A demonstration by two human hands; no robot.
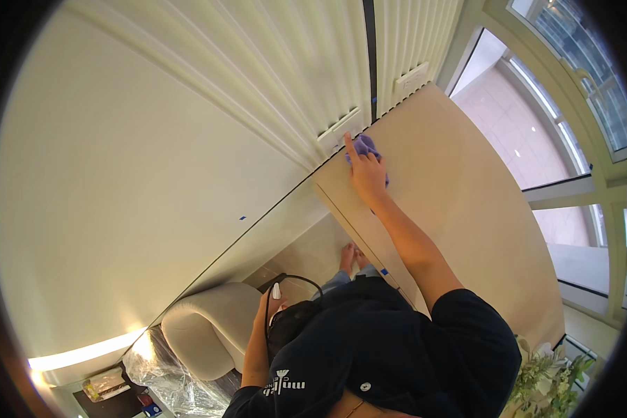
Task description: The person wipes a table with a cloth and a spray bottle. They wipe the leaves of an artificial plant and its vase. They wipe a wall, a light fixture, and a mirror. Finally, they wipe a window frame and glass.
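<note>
My right hand point(367, 171) reaches to the wall with a purple cloth point(364, 146) bunched under its fingers. Its index finger is stretched out and meets the lower edge of a white wall socket plate point(340, 130), just above the counter. Down at waist level my left hand point(273, 303) is curled around a small white object point(276, 291), whose kind I cannot make out. A black cord or strap point(303, 280) loops beside it, over a dark bag point(292, 324) at my front. The bag hides part of the left hand.
A beige countertop point(465, 209) runs along the fluted white wall panel point(271, 62). A second socket plate point(411, 77) sits farther along. Windows point(538, 120) border the right side. A grey upholstered chair point(204, 329), plastic-wrapped furniture point(172, 381) and leafy plants point(548, 376) stand nearby.
</note>
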